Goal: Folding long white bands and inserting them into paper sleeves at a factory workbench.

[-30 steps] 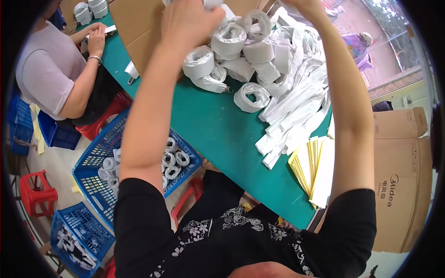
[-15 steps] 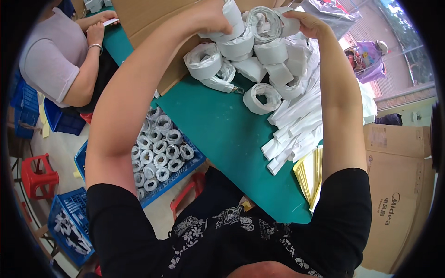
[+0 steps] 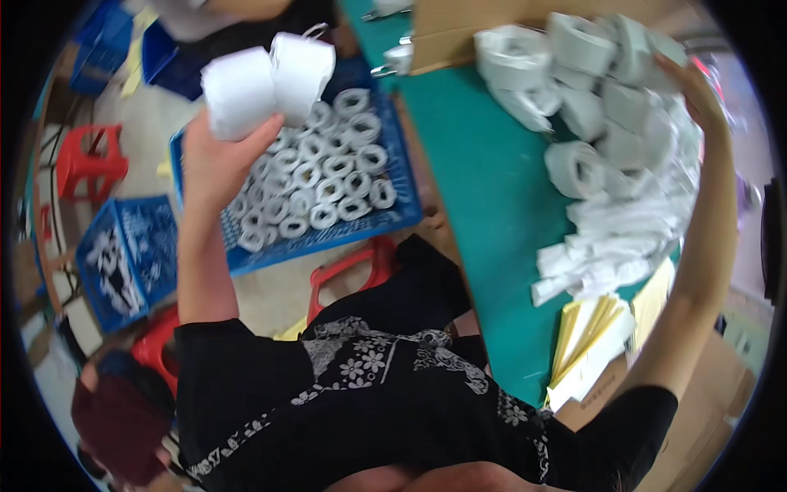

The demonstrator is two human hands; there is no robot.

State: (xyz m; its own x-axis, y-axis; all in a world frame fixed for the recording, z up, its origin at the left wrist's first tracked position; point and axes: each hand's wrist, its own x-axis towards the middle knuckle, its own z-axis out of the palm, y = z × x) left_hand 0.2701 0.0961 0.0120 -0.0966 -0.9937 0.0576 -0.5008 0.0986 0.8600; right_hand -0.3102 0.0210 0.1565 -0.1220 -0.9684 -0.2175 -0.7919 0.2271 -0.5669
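My left hand (image 3: 225,156) is closed round two fat white rolls (image 3: 239,92) side by side, raised over the blue crate (image 3: 406,176). A metal hook (image 3: 316,31) shows just behind them. Many small white rolls (image 3: 329,190) stand on end in that crate, in rows. Over the green table (image 3: 459,164), my right hand (image 3: 689,90) reaches to the far right of a heap of larger white rolls (image 3: 582,43). Its thumb lies against a white roll (image 3: 633,51) there; the other fingers are mostly hidden and slightly blurred.
Flat white strips (image 3: 615,238) spread below the heap, with yellow-edged sheets (image 3: 586,336) nearer me. A cardboard sheet (image 3: 443,37) stands at the back. Red stools (image 3: 90,160) and a second blue crate (image 3: 156,238) are on the left. Another person (image 3: 123,418) is at lower left.
My left hand has swung from the heap to the left with two rolls, now above the crate. My view has turned left; my right hand stays at the heap.
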